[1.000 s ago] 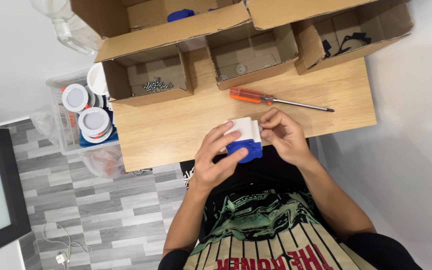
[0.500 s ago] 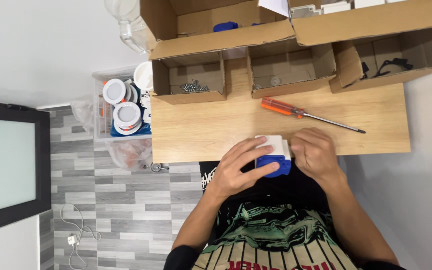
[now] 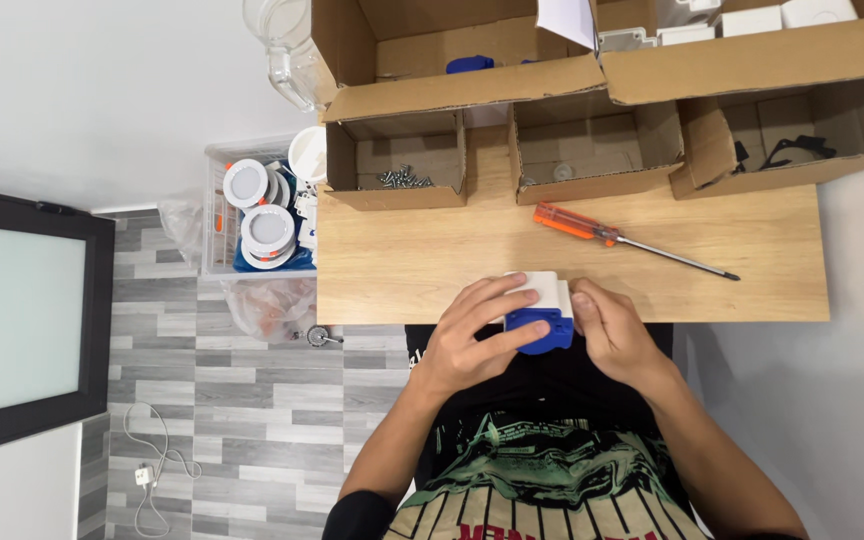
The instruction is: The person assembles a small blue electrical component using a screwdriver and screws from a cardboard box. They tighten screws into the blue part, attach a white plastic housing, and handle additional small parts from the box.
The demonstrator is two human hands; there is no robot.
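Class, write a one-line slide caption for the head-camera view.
Both hands, left and right, grip a white-and-blue part at the wooden table's edge, screwdriver nearby.

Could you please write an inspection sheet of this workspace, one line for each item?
Surface: wooden table, light, partly bare.
Job's things: white and blue part held at the table's near edge.
Clutter: orange screwdriver lying on the table; cardboard boxes along the far side, one with screws.
Grippers: left hand and right hand both grip the part.
Cables: white cable on the floor.
Surroundings: plastic bin of round white lamps beside the table; grey tiled floor; glass jug.
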